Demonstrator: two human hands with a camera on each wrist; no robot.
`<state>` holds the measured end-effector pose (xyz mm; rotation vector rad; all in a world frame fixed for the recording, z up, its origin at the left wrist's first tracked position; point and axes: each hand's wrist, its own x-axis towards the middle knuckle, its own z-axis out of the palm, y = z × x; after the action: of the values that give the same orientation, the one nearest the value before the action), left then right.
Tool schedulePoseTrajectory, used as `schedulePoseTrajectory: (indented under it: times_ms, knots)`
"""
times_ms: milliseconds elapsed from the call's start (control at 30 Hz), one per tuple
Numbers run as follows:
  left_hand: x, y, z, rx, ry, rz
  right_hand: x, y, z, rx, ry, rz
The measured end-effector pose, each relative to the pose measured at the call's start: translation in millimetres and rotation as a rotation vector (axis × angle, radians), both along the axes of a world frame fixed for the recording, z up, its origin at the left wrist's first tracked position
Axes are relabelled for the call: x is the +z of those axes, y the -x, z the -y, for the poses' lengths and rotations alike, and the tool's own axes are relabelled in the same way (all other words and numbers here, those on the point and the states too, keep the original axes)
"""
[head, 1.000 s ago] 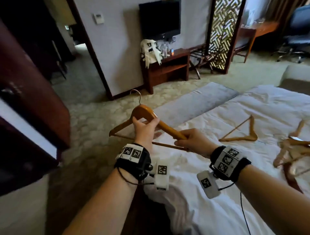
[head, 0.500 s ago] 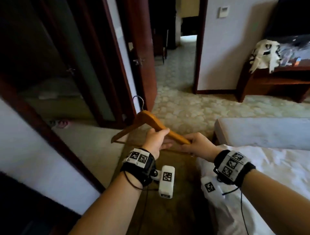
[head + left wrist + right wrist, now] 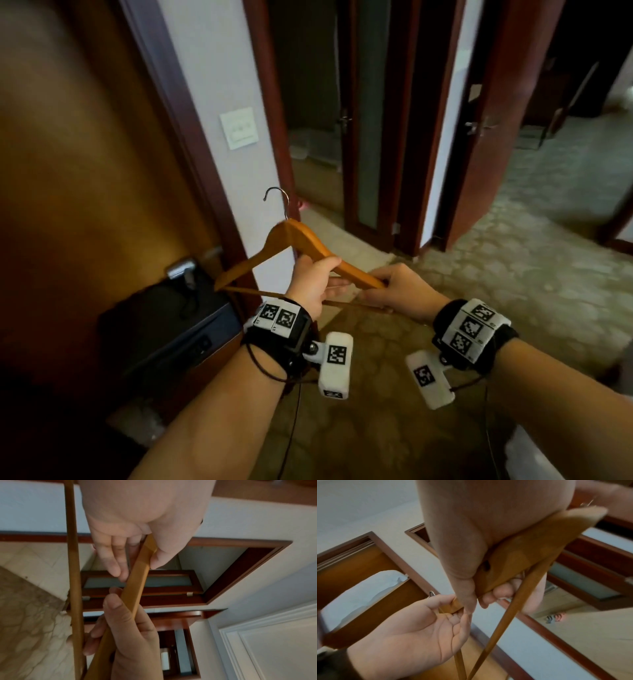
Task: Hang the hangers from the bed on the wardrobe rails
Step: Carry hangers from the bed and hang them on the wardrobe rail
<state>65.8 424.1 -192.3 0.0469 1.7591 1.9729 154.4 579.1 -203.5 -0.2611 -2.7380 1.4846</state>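
Hanger [image 3: 291, 245]: wooden, metal hook up, held in the air.
Left hand [image 3: 313, 284]: grips its right arm.
Right hand [image 3: 400, 291]: clasps that arm's end.

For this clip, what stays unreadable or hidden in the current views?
- Wardrobe rail: in no view.
- Hanger right end: head view, covered by the right hand.
- Wall switch markings: head view, blurred.
- Left hand fingertips: head view, behind the hanger arm.

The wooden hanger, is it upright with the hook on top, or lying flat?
Roughly upright, tilted: the wooden hanger has its metal hook topmost, the crossbar below, with the left hand and right hand gripping one arm.
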Motion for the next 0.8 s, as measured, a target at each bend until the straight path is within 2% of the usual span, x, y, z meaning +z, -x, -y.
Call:
schedulePoseTrajectory:
  times_ms: [133,300,400,500,600,800]
  knots:
    - [7,-6,52,0.159,0.01,-0.045,4,13,44,0.128,-0.001,-0.024]
    - [18,4,109,0.268,0.037,-0.08,12,31,103,0.26,0.061,-0.009]
    - [24,20,143,0.319,0.047,-0.102,16,51,133,0.366,0.029,-0.014]
    - [31,46,180,0.333,0.046,-0.121,21,77,163,0.482,0.05,-0.005]
    - [39,75,210,0.331,0.056,-0.117,23,105,188,0.552,0.178,-0.002]
    - [66,156,264,0.324,0.135,-0.174,38,181,251,0.546,0.252,-0.034]
